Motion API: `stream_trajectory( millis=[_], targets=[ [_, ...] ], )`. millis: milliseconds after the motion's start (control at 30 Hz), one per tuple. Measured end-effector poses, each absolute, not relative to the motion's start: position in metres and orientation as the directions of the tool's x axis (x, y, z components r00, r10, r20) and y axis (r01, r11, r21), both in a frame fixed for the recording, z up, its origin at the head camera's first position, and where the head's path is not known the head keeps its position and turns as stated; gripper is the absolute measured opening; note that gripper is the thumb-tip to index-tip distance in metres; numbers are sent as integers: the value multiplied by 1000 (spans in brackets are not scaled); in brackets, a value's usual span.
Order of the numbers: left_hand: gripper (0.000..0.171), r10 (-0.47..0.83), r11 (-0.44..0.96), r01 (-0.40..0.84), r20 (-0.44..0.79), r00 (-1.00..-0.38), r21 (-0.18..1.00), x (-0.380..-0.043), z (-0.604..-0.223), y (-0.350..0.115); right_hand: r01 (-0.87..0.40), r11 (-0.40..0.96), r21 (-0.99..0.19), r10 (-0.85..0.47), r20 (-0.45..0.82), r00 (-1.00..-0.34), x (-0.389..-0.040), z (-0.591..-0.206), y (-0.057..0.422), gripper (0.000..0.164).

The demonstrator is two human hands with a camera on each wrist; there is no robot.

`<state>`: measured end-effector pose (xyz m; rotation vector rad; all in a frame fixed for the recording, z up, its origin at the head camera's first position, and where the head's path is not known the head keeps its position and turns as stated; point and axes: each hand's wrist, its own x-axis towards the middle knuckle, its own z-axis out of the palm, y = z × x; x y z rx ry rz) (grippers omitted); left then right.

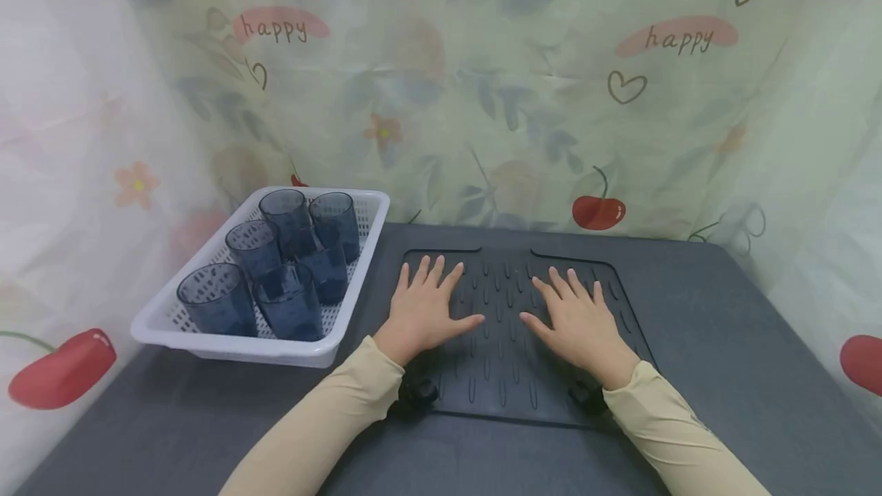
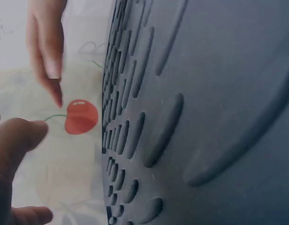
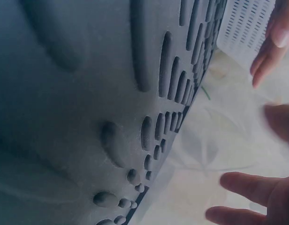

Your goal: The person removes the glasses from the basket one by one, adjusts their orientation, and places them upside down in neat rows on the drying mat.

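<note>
Over the left part of a black ridged mat [image 1: 501, 373], my left hand [image 1: 423, 308] has its fingers spread and its thumb pointing inward. My right hand [image 1: 577, 320] mirrors it over the mat's right part, fingers also spread. Neither hand holds anything. In the left wrist view, the left thumb [image 2: 18, 140] shows apart from the mat's ridges; the right wrist view likewise shows right fingers [image 3: 250, 187] off the surface. To the left of the left hand, several blue clear glasses [image 1: 289, 305] stand in a white plastic basket [image 1: 351, 305].
The dark grey table [image 1: 744, 373] carries the basket on its left side and the mat in the middle. A printed curtain [image 1: 510, 98] with cherries and flowers hangs behind and at both sides. Small black wrist devices [image 1: 416, 393] sit under the forearms.
</note>
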<state>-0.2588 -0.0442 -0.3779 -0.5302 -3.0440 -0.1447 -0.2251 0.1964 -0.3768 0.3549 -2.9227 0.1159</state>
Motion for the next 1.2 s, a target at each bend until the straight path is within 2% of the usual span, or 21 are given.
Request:
stream_trajectory(
  millis=[233,500,700,1000,1200],
  targets=[
    [76,369,921,362,-26,-929,144,-256,-375,-44,-233,969,-83,-217,167,-962,-223,-376,196,52],
    [61,377,910,362,-41,-925,202,-253,-370,-40,-250,955,-162,-234,113,-966,-222,-369,197,39],
    [57,387,905,369,-50,-921,209,-248,-366,-37,-242,944,-225,-223,109,-969,-222,-367,200,35],
    [54,412,892,399,-22,-911,212,-237,-355,-31,-213,891,-400,-210,53,-976,-216,-361,201,31],
    [53,433,878,422,4,-901,225,-228,-341,-28,-223,867,-446,-216,67,-974,-212,-358,203,29]
  ],
)
